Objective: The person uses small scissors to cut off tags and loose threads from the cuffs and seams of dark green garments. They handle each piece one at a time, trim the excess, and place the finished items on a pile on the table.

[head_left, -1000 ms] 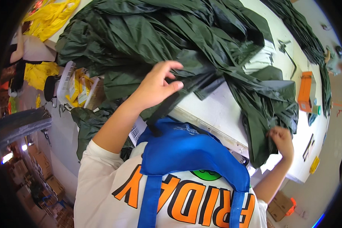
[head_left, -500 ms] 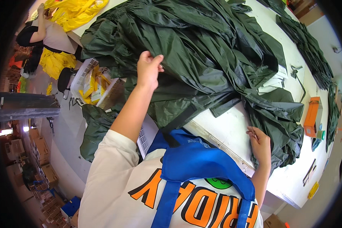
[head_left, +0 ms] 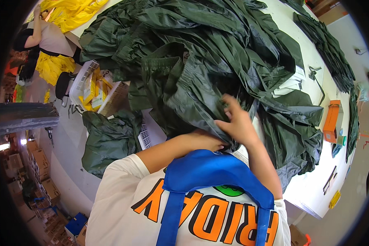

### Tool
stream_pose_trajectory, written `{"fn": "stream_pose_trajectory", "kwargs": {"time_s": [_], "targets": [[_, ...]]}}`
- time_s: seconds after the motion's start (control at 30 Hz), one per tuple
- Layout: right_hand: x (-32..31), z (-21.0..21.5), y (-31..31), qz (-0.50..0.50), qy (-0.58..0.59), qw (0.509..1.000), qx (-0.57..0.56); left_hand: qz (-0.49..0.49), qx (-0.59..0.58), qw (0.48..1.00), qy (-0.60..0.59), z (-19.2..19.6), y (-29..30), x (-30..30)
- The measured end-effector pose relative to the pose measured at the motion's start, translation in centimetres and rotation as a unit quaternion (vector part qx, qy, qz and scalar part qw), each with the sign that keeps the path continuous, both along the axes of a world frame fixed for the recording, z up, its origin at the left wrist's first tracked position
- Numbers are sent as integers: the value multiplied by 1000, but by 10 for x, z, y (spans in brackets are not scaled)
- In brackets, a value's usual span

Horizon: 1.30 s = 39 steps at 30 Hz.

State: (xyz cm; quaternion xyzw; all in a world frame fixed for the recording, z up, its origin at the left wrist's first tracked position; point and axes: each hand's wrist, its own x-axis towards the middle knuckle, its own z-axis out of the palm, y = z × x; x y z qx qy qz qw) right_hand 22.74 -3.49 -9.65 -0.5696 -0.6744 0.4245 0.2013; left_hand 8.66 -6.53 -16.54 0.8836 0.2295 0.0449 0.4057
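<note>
A pair of dark green rain trousers [head_left: 197, 88] with a gathered elastic waistband is drawn toward me, over the near edge of the table. At their lower edge, close to my blue apron, my left hand [head_left: 205, 141] has its fingers closed on the cloth, partly hidden. My right hand [head_left: 238, 123] lies on the right part of the trousers, thumb and fingers spread apart. Behind them a large heap of the same green garments [head_left: 217, 24] covers much of the white table [head_left: 307, 164].
Left of the heap stands a white plastic basket [head_left: 80, 84] with yellow packets. Green cloth [head_left: 106, 143] hangs below it. On the right lie an orange box [head_left: 331, 121], white papers [head_left: 289, 86] and folded green garments [head_left: 328, 49]. A co-worker [head_left: 51, 37] stands far left beside yellow garments [head_left: 71, 14].
My left hand has come down toward my body with a pair of trousers pulled from the heap. My right hand has moved left and up onto the cloth.
</note>
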Motion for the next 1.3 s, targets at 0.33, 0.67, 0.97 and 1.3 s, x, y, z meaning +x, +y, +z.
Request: {"fn": "stream_pose_trajectory", "kwargs": {"time_s": [0.33, 0.67, 0.97, 1.3], "targets": [[179, 35, -69, -212, 121, 970, 7, 160, -307, 933, -103, 21, 6, -104], [360, -34, -202, -753, 266, 593, 101, 359, -367, 814, -272, -9, 89, -16], [338, 68, -178, -738, 30, 465, 488, 518, -412, 657, -361, 3, 169, 63], [44, 44, 59, -93, -117, 965, 218, 218, -50, 971, -87, 9, 51, 97]]}}
